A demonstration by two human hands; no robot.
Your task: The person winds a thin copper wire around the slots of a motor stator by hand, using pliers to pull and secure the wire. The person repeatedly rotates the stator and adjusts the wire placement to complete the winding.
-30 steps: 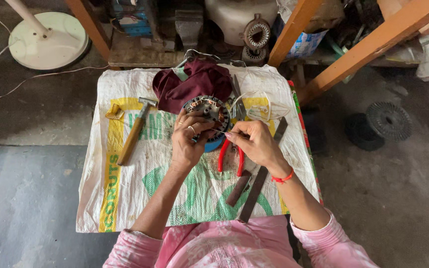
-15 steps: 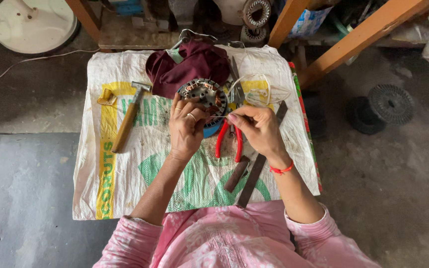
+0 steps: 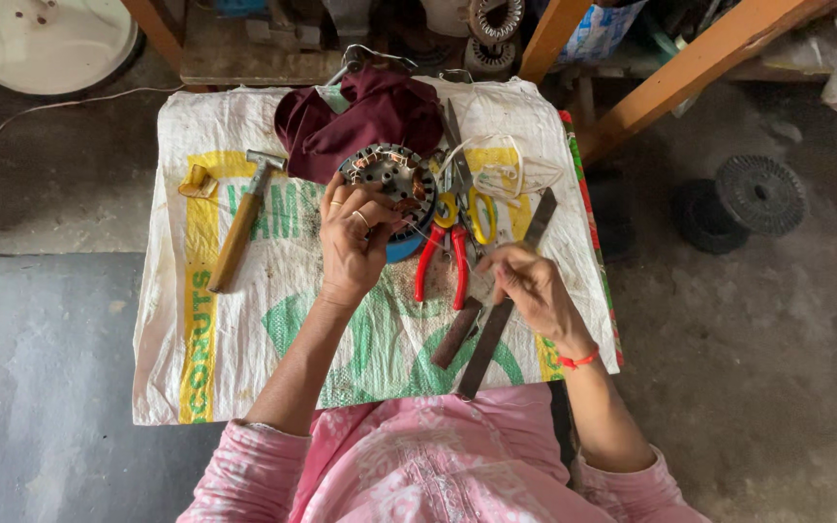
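Centrally, a round motor stator [image 3: 391, 179] with copper windings lies on a white woven sack [image 3: 244, 329] spread over the low work surface, partly resting on a blue disc [image 3: 401, 250] beneath it. The left hand [image 3: 356, 237] closes over the stator's near rim, fingers curled against the winding ring and palm below it, so the stator sits just beyond and under the fingertips. The right hand [image 3: 525, 286] hovers apart, to the right and nearer the person, its fingertips pinched narrowly together; whether they hold a fine wire cannot be told. It lies above a long flat metal file [image 3: 501, 310], beside a shorter dark bar [image 3: 457, 331]. Between the two hands lie red-handled pliers [image 3: 440, 266], and just beyond them yellow-handled scissors [image 3: 467, 208]. A coil of pale cord [image 3: 506, 174] rests right of the scissors. A maroon cloth [image 3: 360, 116] is bunched behind the stator, touching it. Well to the left, a wooden-handled hammer [image 3: 242, 223] lies slanted on the sack. Orange wooden legs [image 3: 690, 73] stand beyond, with dark wheels [image 3: 758, 194] on the floor at right.
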